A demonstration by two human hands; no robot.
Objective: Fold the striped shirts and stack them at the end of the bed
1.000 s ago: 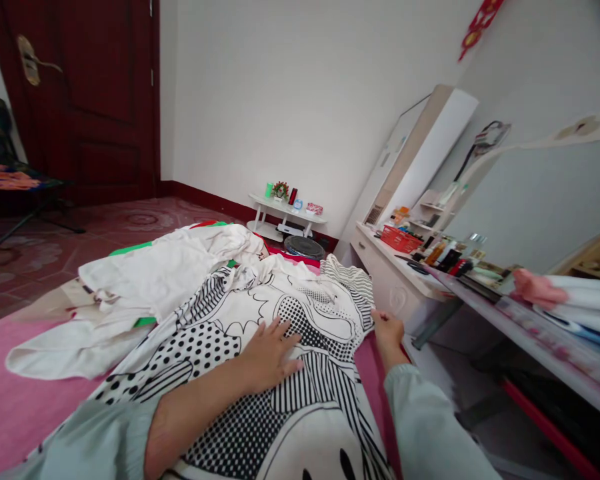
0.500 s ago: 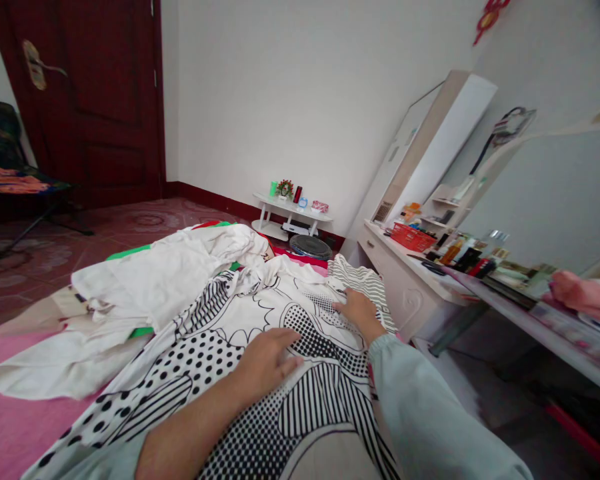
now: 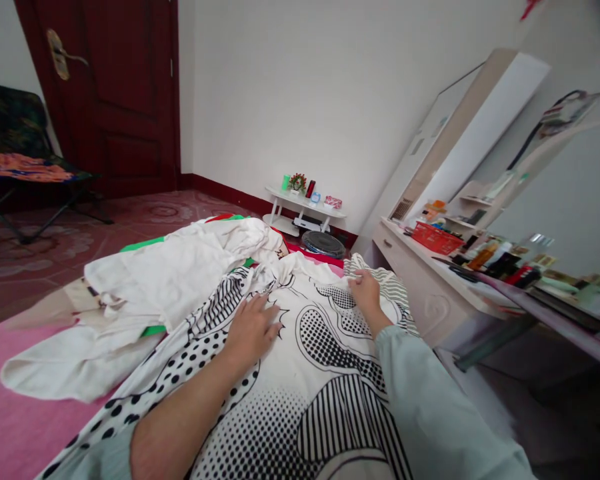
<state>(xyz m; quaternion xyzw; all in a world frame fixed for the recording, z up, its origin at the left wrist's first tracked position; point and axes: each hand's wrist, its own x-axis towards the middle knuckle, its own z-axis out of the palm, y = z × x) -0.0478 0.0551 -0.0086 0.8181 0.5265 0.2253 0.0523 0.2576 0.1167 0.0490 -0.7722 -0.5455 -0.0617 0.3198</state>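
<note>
A white garment (image 3: 280,360) with black dots, stripes and wavy lines lies spread in front of me. My left hand (image 3: 253,327) rests flat on its upper left part, fingers apart. At the garment's upper right edge is my right hand (image 3: 367,293), its fingers a little bent and touching the cloth; I see nothing gripped in them. Just beyond that hand lies a finely striped cloth (image 3: 387,280). To the left a plain white garment (image 3: 150,280) lies crumpled, with green cloth (image 3: 145,244) showing under it. Beneath everything is a pink cover (image 3: 25,373).
A dressing table (image 3: 420,283) along the right holds a red basket (image 3: 437,238) and several bottles. A low white stand (image 3: 305,205) is by the far wall, near a round dark object (image 3: 324,244). A folding chair (image 3: 17,137) and a dark red door (image 3: 115,87) are at left.
My left hand has slid up and left over the patterned garment, towards its top. My right hand stays near the upper right edge, its fingers more bent. The camera view has shifted slightly.
</note>
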